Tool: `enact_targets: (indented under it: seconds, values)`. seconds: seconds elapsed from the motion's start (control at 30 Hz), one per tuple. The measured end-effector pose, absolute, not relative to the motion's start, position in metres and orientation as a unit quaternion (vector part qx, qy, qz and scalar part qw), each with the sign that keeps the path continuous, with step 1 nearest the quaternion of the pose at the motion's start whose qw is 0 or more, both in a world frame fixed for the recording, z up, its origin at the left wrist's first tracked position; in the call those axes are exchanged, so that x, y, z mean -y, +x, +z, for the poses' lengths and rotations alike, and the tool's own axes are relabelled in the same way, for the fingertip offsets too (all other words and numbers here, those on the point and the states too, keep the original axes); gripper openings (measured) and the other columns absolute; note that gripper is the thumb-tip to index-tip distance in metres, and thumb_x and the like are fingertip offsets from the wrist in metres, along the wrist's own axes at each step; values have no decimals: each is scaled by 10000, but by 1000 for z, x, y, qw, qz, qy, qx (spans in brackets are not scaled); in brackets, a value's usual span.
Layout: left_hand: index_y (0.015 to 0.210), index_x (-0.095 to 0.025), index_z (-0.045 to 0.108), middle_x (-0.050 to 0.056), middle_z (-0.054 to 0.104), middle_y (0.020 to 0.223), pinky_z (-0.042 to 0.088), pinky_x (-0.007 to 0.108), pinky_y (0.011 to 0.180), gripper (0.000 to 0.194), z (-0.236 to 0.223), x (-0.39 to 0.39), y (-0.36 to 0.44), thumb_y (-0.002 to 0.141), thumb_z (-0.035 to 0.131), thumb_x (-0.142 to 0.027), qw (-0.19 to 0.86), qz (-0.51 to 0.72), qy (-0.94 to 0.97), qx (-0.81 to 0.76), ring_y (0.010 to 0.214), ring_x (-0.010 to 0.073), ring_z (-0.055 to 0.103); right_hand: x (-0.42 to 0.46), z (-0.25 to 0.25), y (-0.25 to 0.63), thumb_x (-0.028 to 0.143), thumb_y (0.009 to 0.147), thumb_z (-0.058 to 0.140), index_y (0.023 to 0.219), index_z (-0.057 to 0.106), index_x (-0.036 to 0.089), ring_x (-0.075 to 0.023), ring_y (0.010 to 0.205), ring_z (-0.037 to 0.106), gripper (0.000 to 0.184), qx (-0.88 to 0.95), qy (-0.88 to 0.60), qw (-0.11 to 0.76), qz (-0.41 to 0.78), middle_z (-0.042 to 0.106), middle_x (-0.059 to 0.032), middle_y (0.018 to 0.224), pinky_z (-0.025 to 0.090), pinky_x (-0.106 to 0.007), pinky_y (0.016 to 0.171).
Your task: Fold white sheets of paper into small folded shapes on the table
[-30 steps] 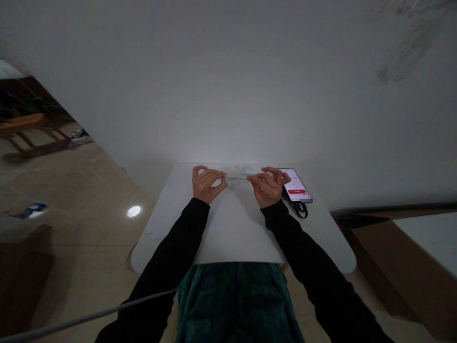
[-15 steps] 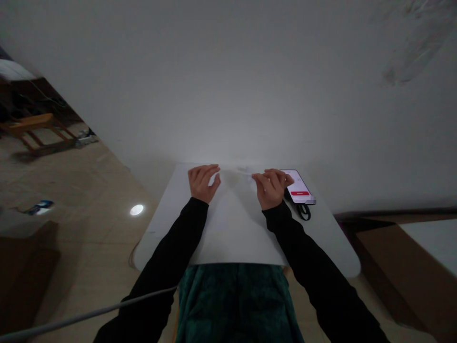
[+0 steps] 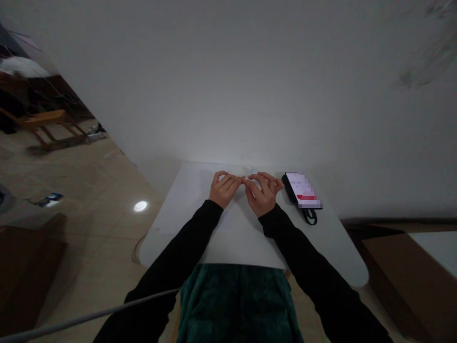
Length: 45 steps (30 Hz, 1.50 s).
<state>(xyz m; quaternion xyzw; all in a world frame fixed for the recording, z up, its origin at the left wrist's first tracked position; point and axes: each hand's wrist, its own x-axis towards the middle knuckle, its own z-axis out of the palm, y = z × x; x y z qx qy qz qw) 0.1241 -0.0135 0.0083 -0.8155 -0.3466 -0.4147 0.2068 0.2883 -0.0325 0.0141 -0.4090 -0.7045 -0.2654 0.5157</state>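
both left hand [image 3: 225, 189] and right hand [image 3: 262, 195] touch fingers over white paper [image 3: 228, 226].

No text can be read in this view. The phone [image 3: 303, 190] lies face up; its screen carries lines of characters and a red bar [image 3: 306, 197], all pixelated and illegible. Left of the phone, the paper sheet [image 3: 232, 233] shows no legible print. Farther left, on the floor, a small blue-and-white item [image 3: 50, 200] is too small to read.
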Motion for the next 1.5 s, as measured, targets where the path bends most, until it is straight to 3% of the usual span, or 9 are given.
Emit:
enact_targets:
  seconds: [0.17, 0.4, 0.8, 0.9, 1.07, 1.17, 1.27, 1.4, 1.5]
  values:
    - [972, -211, 615, 20, 740, 917, 401, 391, 884, 145, 10, 16, 131, 924, 488, -163, 204, -421, -819, 332, 860, 150, 682, 33, 18, 282, 223, 819, 591, 765, 665, 227, -227, 972, 583, 91, 688, -412, 525, -286, 703, -8, 803, 205, -421, 891]
    - [996, -242, 612, -16, 743, 960, 340, 416, 936, 184, 16, 15, 124, 917, 499, -120, 225, -427, -810, 332, 980, 149, 670, 26, 24, 293, 203, 810, 560, 703, 614, 213, -210, 963, 592, 121, 679, -384, 552, -294, 699, 22, 746, 202, -416, 883]
    - [983, -274, 645, -20, 748, 872, 345, 428, 935, 195, 16, 7, 109, 908, 530, -135, 246, -464, -766, 371, 871, 156, 693, 6, 25, 330, 184, 714, 627, 686, 606, 223, -237, 927, 562, 52, 596, -482, 590, -254, 663, 7, 746, 243, -401, 859]
    - [984, -274, 640, -23, 749, 846, 350, 427, 918, 184, 14, 5, 106, 908, 536, -143, 260, -472, -753, 378, 846, 157, 694, 9, 28, 333, 207, 747, 617, 724, 619, 223, -225, 911, 559, 28, 581, -484, 609, -237, 676, -3, 791, 261, -389, 852]
    - [1088, -290, 611, -28, 748, 928, 322, 424, 950, 255, 12, 9, 111, 901, 549, -127, 247, -452, -776, 363, 925, 153, 687, 22, 23, 309, 295, 822, 639, 975, 672, 264, -208, 1008, 571, 160, 721, -395, 516, -241, 710, -10, 957, 233, -386, 894]
    - [1131, -296, 599, -23, 745, 968, 315, 420, 970, 282, 12, 12, 114, 905, 544, -135, 234, -447, -790, 348, 946, 153, 685, 25, 18, 297, 248, 867, 618, 907, 690, 275, -180, 989, 588, 86, 736, -375, 502, -259, 716, 16, 849, 204, -378, 891]
    - [1107, -302, 614, -16, 748, 951, 303, 443, 978, 256, 12, 13, 117, 908, 545, -157, 239, -441, -793, 346, 960, 171, 684, 24, 15, 295, 225, 894, 587, 805, 687, 250, -169, 940, 602, 137, 735, -379, 498, -261, 697, 20, 748, 197, -380, 880]
    - [1065, -335, 634, -15, 750, 927, 200, 525, 1006, 253, 12, 16, 123, 875, 596, -172, 282, -462, -760, 358, 1102, 242, 627, 25, 15, 294, 221, 896, 586, 762, 671, 223, -179, 944, 608, 159, 727, -391, 498, -267, 680, 15, 714, 201, -390, 887]
    - [1052, -332, 629, -20, 751, 917, 181, 529, 996, 250, 14, 20, 128, 864, 605, -170, 269, -463, -770, 347, 1080, 245, 638, 26, 15, 292, 210, 895, 583, 762, 664, 218, -177, 938, 615, 156, 721, -381, 509, -275, 682, 20, 707, 206, -389, 893]
